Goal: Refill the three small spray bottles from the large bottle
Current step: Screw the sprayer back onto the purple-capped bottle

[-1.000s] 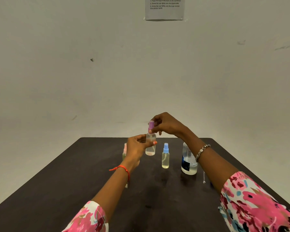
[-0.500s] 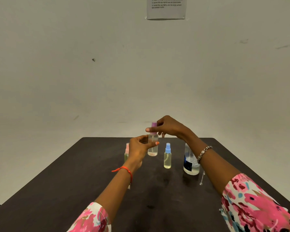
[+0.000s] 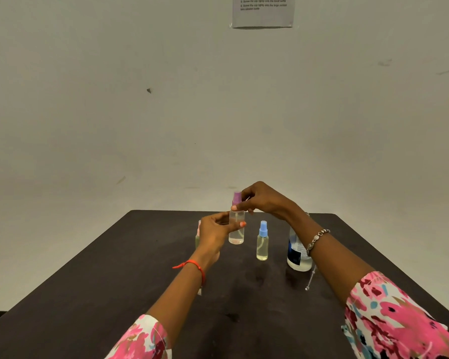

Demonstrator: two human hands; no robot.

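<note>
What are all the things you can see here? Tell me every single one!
purple-capped spray bottle: one, clear, held in both hands.
blue-capped spray bottle: one, yellowish liquid, upright on the table.
pink-capped spray bottle: one, mostly hidden behind the left hand.
large bottle: one, clear, dark label, right, partly behind the forearm.
table: one, dark brown.
paper sheet: one, whitish, on the wall.
red thread bracelet: one, left wrist.
silver bracelet: one, right wrist.
sleeves: two, pink floral.
left hand: grips the purple-capped bottle's body.
right hand: pinches its cap.
</note>
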